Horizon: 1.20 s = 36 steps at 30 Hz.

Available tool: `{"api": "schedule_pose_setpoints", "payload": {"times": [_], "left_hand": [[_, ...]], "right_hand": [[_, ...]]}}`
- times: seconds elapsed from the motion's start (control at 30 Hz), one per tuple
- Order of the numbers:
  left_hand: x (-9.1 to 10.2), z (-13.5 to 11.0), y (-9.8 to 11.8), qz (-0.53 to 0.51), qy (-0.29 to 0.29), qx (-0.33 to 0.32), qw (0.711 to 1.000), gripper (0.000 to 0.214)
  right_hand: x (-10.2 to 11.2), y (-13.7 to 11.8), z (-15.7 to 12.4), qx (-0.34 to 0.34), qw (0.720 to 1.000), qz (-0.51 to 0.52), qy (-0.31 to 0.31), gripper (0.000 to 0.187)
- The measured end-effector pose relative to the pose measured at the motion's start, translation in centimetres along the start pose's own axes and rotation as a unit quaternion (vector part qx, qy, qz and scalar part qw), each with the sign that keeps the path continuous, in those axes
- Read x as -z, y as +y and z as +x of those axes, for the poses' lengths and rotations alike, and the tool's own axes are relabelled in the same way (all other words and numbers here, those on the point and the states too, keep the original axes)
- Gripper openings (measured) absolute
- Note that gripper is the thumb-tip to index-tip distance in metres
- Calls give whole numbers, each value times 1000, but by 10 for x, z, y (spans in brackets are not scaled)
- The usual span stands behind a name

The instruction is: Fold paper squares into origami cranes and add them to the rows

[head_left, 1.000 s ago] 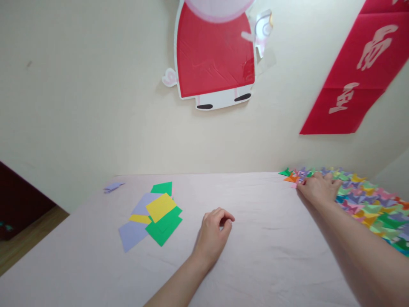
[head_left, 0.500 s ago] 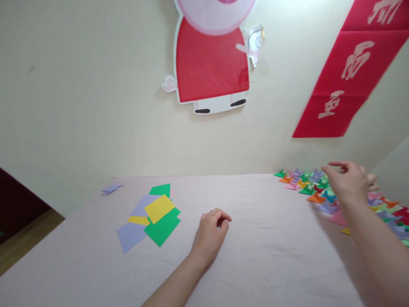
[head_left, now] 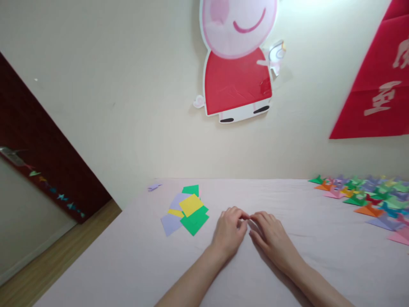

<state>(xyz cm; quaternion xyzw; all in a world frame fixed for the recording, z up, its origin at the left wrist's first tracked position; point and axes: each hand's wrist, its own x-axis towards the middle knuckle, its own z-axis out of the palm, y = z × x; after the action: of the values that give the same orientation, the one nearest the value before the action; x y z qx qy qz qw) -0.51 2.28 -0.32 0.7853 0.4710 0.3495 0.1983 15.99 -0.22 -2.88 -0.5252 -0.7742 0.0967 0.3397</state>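
Note:
My left hand [head_left: 231, 230] rests on the pale pink cloth with its fingers loosely curved and nothing visible in them. From the right, my right hand [head_left: 270, 234] meets it, fingers stretched out and thumb a little apart, also without anything visible. The fingertips of both hands touch or almost touch. Left of my left hand lies a loose pile of paper squares: a yellow sheet [head_left: 191, 205] on top, a green sheet [head_left: 194, 222] under it, and a purple sheet [head_left: 171, 224] at the near left.
Rows of colourful folded paper figures [head_left: 369, 209] stand along the right side. A small purple folded paper [head_left: 154, 187] lies at the far left. Behind the cloth-covered surface [head_left: 128, 264] rises a wall with a pig cutout [head_left: 238, 81] and a red banner [head_left: 367, 94].
My right hand has come down and left from above the folded figures to beside my left hand. The view has turned left, showing more of the door.

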Motion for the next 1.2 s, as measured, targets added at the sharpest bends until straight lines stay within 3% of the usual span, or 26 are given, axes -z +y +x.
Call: {"api": "schedule_pose_setpoints", "payload": {"times": [0.2,0.3,0.4,0.47,0.57,0.7,1.0,1.13,1.2], "left_hand": [[80,5,-56,130,33,129,983,30],[105,-9,-85,155,16,162,974,41],[109,-26,-109,265,-17,187,946,62],[105,-34,-122,319,-46,178,930,64],[98,-40,-133,358,-27,149,921,63],[97,-39,-131,371,12,139,918,53],[104,-33,-108,321,38,135,937,39],[116,-28,-115,167,68,160,970,40],[127,-23,-125,157,89,186,966,47]], "right_hand": [[6,11,-1,-29,999,42,12,19],[10,4,0,-46,998,49,11,21],[13,-3,2,-61,997,47,9,22],[14,-4,3,-67,997,45,10,23],[15,-4,3,-75,996,40,9,24],[15,-3,2,-73,996,42,9,24],[15,3,5,-73,996,58,11,23],[12,10,3,-61,995,72,19,21],[8,15,2,-58,995,82,24,19]]}}
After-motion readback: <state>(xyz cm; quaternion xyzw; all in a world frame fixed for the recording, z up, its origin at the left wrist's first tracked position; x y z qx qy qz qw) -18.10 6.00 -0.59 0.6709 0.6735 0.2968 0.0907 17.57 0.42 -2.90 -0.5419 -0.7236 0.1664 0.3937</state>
